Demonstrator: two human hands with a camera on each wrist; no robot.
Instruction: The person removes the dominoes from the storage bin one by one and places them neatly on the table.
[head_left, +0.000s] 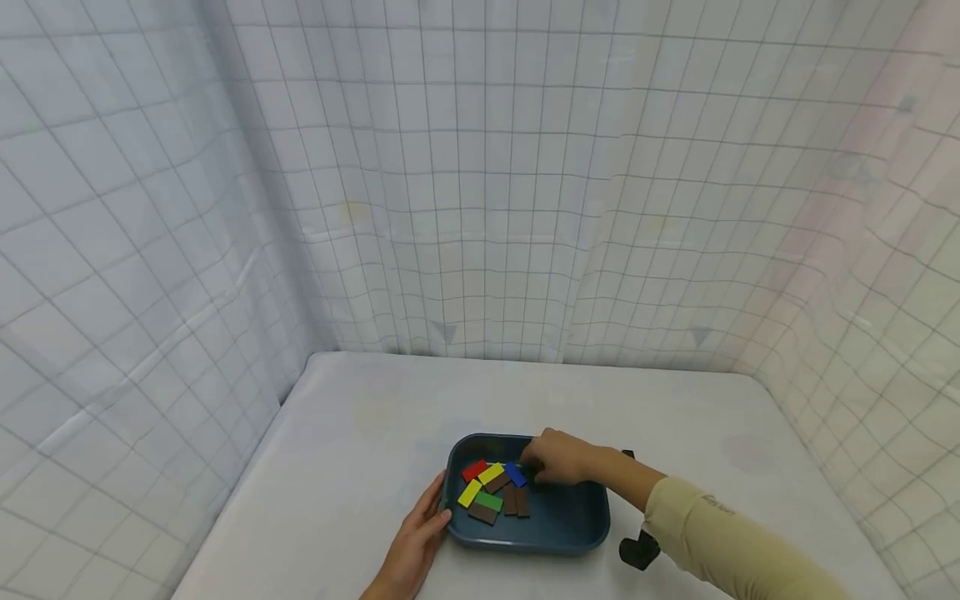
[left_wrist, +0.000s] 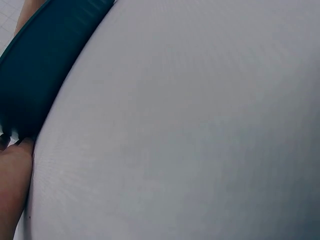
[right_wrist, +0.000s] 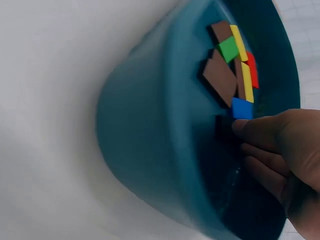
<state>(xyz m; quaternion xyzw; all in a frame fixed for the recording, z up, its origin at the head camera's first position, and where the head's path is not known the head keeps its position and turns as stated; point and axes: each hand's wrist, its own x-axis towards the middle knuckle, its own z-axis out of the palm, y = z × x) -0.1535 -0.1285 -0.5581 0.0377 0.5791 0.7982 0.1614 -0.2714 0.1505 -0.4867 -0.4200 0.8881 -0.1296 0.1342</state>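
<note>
Blocks [head_left: 510,501] lie inside the dark blue bin [head_left: 525,547], grouped in its left half. A red block [head_left: 474,471] is near the far left corner, with a yellow block [head_left: 491,474] just beside it. A second yellow block [head_left: 470,493] lies nearer the left wall, next to the green block [head_left: 488,502]; four brown blocks [head_left: 482,513] are among them. The blue block [head_left: 515,474] is at the group's right edge, just beside a black block [right_wrist: 223,130].

The right hand [head_left: 561,458] reaches in across the bin's right rim, fingers bent, the thumb tip at the black block; whether it pinches the block cannot be told, since the fingertips are partly hidden. The left hand [head_left: 420,537] rests at the bin's left side, fingers extended along the outer wall and thumb apart from them, at the rim.

The bin stands on a white table [head_left: 360,433]. To its right a black object [head_left: 637,552] lies partly hidden by the right forearm [head_left: 622,479], partly in a pale sleeve [head_left: 697,525]. White cloth [head_left: 487,167] with a dark grid hangs behind.
</note>
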